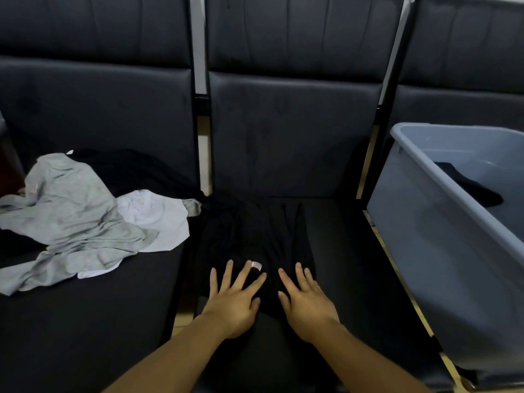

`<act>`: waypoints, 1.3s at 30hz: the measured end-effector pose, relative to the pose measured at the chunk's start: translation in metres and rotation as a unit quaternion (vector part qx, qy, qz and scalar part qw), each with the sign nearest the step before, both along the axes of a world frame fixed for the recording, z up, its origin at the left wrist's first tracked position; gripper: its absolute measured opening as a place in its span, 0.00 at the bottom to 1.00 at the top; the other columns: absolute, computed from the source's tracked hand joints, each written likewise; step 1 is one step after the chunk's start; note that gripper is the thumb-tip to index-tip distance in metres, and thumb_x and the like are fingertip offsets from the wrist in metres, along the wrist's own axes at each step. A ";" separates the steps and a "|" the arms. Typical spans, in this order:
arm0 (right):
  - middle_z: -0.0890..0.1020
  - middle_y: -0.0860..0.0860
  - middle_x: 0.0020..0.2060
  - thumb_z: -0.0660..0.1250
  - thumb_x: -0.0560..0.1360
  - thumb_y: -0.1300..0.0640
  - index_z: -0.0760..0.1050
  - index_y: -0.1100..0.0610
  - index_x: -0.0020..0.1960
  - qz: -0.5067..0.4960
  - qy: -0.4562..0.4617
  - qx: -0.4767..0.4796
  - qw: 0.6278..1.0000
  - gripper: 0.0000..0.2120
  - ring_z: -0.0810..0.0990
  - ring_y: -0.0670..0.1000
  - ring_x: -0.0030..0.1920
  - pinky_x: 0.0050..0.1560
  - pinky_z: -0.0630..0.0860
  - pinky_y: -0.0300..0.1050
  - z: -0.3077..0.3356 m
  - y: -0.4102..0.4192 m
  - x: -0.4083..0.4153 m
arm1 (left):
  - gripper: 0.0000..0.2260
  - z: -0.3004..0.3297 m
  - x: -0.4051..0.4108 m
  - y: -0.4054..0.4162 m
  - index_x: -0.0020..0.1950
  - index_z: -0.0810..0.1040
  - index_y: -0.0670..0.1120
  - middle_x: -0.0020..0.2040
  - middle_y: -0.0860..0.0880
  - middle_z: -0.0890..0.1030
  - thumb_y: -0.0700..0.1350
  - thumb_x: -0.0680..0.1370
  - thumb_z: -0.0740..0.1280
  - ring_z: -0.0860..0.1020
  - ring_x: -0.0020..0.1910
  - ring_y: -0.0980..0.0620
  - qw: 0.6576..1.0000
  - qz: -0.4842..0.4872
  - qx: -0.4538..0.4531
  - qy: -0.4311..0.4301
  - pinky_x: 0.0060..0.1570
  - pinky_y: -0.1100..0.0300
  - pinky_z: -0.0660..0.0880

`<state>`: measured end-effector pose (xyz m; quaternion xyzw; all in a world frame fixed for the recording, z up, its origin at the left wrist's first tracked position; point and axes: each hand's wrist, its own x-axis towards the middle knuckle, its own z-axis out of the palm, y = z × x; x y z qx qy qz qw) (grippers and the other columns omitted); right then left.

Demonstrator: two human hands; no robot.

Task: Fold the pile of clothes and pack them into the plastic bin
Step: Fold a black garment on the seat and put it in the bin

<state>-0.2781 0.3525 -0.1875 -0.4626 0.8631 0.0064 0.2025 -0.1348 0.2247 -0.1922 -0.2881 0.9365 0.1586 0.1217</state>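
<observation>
A black garment (255,234) lies spread on the middle seat, with a small white tag (256,265) showing near its front end. My left hand (235,299) lies flat on it with fingers spread, one fingertip touching the tag. Beside it, my right hand (304,299) also presses flat on the cloth. On the left seat sits a loose pile: a grey garment (65,214), a white one (158,219) and dark cloth (133,171) behind. The grey plastic bin (442,222) stands tilted on the right seat with a dark folded item (470,188) inside.
Three dark padded seats (334,245) stand side by side with tall backrests (283,123). Narrow gaps with black metal frames (202,109) separate them. A gold-coloured edge strip (397,265) runs along the right seat under the bin.
</observation>
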 end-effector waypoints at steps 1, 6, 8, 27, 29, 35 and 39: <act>0.37 0.53 0.81 0.34 0.79 0.35 0.36 0.41 0.81 -0.013 0.015 0.022 1.000 0.31 0.37 0.53 0.81 0.80 0.44 0.49 0.002 0.007 0.003 | 0.26 -0.001 -0.003 0.004 0.80 0.40 0.65 0.80 0.55 0.32 0.56 0.84 0.49 0.26 0.76 0.44 1.000 -0.001 0.010 0.005 0.72 0.37 0.27; 0.39 0.60 0.81 0.42 0.85 0.40 0.29 0.43 0.78 -0.066 0.058 0.090 0.992 0.29 0.42 0.61 0.81 0.79 0.51 0.54 0.010 0.047 0.012 | 0.29 0.006 -0.026 0.031 0.79 0.43 0.65 0.80 0.56 0.32 0.53 0.82 0.53 0.24 0.75 0.45 0.997 -0.050 0.053 -0.008 0.69 0.35 0.24; 0.41 0.63 0.80 0.42 0.85 0.39 0.27 0.44 0.77 -0.086 0.060 0.109 0.988 0.29 0.45 0.63 0.81 0.79 0.54 0.55 0.013 0.061 0.011 | 0.29 0.011 -0.038 0.044 0.79 0.45 0.65 0.80 0.57 0.32 0.52 0.81 0.54 0.24 0.75 0.45 0.994 -0.079 0.073 -0.014 0.69 0.35 0.25; 0.48 0.49 0.82 0.54 0.84 0.56 0.51 0.43 0.82 0.028 0.020 0.037 0.999 0.28 0.50 0.54 0.81 0.78 0.57 0.52 0.025 0.053 -0.126 | 0.14 0.010 -0.045 0.013 0.59 0.71 0.53 0.57 0.51 0.71 0.58 0.81 0.54 0.71 0.58 0.47 0.963 0.085 -0.139 0.215 0.56 0.50 0.70; 0.44 0.48 0.82 0.53 0.83 0.56 0.46 0.42 0.82 0.001 -0.002 0.047 0.999 0.31 0.46 0.52 0.81 0.78 0.59 0.53 0.019 0.054 -0.118 | 0.23 0.005 -0.058 -0.003 0.75 0.61 0.53 0.72 0.48 0.63 0.60 0.82 0.54 0.63 0.72 0.45 0.983 0.104 -0.090 0.124 0.70 0.48 0.64; 0.35 0.60 0.80 0.54 0.84 0.56 0.36 0.57 0.82 -0.065 0.067 0.126 0.988 0.35 0.41 0.62 0.81 0.70 0.70 0.51 0.005 0.053 -0.060 | 0.30 0.007 -0.092 -0.069 0.82 0.42 0.57 0.82 0.49 0.38 0.56 0.83 0.52 0.38 0.81 0.44 0.998 0.019 -0.048 -0.033 0.78 0.43 0.39; 0.44 0.66 0.80 0.48 0.86 0.45 0.38 0.58 0.82 -0.063 0.032 0.176 0.982 0.33 0.50 0.66 0.80 0.74 0.65 0.54 0.022 0.053 -0.023 | 0.28 0.016 -0.095 -0.081 0.82 0.50 0.53 0.81 0.44 0.46 0.56 0.84 0.55 0.48 0.80 0.42 0.985 -0.023 -0.168 0.031 0.78 0.44 0.51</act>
